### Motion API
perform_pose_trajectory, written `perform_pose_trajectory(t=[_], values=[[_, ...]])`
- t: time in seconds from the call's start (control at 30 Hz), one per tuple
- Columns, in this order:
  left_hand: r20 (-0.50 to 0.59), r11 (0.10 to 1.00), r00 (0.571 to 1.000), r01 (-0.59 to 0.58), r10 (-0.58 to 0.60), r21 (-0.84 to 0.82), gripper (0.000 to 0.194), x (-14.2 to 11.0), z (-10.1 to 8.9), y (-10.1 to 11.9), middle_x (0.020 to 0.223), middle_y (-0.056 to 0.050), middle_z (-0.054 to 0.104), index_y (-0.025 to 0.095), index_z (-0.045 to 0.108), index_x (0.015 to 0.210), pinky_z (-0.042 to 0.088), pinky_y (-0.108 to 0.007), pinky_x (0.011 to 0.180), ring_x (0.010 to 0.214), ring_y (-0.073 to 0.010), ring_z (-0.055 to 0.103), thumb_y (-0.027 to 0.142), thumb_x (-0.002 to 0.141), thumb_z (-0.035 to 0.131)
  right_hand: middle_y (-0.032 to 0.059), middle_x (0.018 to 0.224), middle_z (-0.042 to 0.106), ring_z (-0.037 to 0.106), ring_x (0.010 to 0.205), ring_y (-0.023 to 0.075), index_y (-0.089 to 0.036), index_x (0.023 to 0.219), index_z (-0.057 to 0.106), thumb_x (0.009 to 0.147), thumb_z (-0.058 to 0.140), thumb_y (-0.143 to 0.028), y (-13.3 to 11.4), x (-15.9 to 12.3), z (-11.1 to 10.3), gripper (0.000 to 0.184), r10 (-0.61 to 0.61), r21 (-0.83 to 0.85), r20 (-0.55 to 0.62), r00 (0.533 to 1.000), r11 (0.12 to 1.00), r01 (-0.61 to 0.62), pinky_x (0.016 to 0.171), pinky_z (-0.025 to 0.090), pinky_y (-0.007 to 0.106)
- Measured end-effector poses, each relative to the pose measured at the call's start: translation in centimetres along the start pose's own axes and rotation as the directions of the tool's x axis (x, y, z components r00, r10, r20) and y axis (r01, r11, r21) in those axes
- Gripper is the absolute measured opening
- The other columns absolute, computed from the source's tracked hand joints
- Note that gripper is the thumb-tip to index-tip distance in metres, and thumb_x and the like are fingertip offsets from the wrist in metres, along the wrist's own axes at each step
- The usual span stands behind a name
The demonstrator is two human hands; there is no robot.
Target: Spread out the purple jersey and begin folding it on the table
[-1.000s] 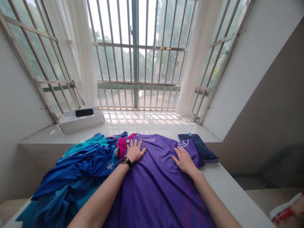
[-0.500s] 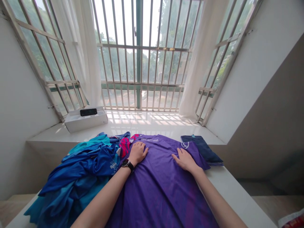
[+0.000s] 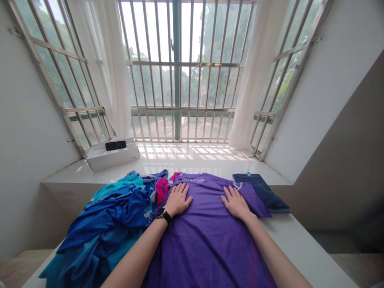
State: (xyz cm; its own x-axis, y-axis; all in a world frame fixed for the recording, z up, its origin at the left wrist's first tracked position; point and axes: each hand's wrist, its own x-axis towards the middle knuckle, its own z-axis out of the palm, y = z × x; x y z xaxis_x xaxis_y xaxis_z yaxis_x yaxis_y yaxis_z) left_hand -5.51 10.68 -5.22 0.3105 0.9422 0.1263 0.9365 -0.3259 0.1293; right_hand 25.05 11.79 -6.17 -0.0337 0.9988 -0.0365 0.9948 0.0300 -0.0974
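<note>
Beneath both spread hands (image 3: 179,199), purple shirt (image 3: 207,236), lying flat.

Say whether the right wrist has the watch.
No: the watch is on the wrist of the left hand, which rests on the purple shirt.

Arms (image 3: 138,251) outstretched, palms down, fingers (image 3: 179,190) slightly spread

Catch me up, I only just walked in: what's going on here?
A person's left hand and right hand rest palm-down on a purple shirt, spread with some creases on a white surface. A loose heap of blue and teal clothes lies to the left, and a folded dark garment beyond the right hand.
</note>
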Motion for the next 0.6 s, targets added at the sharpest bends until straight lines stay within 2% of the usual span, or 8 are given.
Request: perform_pose_trajectory(t=[0.17,0.3,0.43,0.5,0.6], values=[[-0.053,0.998,0.997,-0.057,0.057,0.009,0.055,-0.2,-0.5,0.8,0.156,-0.013,0.039,0.018,0.042,0.147,0.023,-0.045,0.119,0.145,-0.0292,0.031,0.044,0.099,0.035,0.0096,0.164,0.021,0.017,0.15,0.0287,-0.023,0.157,0.025,0.098,0.025,-0.058,-0.2,-0.2,-0.1,0.069,0.043,0.026,-0.001,0.999,0.999,-0.043,0.118,0.018,0.043],[-0.084,0.998,0.996,0.004,0.001,0.059,0.049,-0.8,-0.6,2.0,0.152,-0.015,0.043,0.016,0.05,0.141,0.03,-0.047,0.114,0.14,-0.0318,0.037,0.037,0.099,0.034,0.01,0.164,0.02,0.018,0.15,0.0285,-0.022,0.157,0.024,0.098,0.025,-0.057,-0.4,-0.5,-0.1,0.069,0.058,0.028,0.0,0.998,0.998,-0.058,0.118,0.018,0.043],[0.017,0.999,0.999,0.045,-0.046,0.026,0.063,-1.4,-0.1,2.3,0.154,-0.018,0.039,0.014,0.043,0.148,0.024,-0.052,0.117,0.144,-0.0352,0.031,0.051,0.099,0.031,0.0084,0.164,0.02,0.019,0.149,0.0301,-0.023,0.157,0.025,0.098,0.026,-0.058,-0.3,-0.5,0.0,0.069,0.073,0.02,-0.003,0.997,0.997,-0.073,0.118,0.019,0.045],[0.031,0.999,0.999,0.033,-0.033,0.004,0.07,-1.5,0.2,2.1,0.158,-0.017,0.033,0.015,0.038,0.151,0.018,-0.052,0.119,0.148,-0.0346,0.024,0.059,0.098,0.028,0.0086,0.164,0.021,0.02,0.149,0.0308,-0.024,0.157,0.026,0.098,0.026,-0.058,-0.3,-0.5,0.0,0.068,0.075,0.018,-0.011,0.997,0.997,-0.075,0.117,0.02,0.046],[0.024,1.0,1.0,0.018,-0.018,-0.009,0.071,-1.0,0.6,1.8,0.16,-0.015,0.03,0.018,0.035,0.153,0.014,-0.051,0.12,0.149,-0.0329,0.02,0.062,0.097,0.025,0.0093,0.164,0.021,0.02,0.149,0.031,-0.023,0.157,0.026,0.098,0.026,-0.058,-0.2,-0.3,0.1,0.068,0.072,0.023,-0.014,0.997,0.997,-0.071,0.117,0.02,0.046]])
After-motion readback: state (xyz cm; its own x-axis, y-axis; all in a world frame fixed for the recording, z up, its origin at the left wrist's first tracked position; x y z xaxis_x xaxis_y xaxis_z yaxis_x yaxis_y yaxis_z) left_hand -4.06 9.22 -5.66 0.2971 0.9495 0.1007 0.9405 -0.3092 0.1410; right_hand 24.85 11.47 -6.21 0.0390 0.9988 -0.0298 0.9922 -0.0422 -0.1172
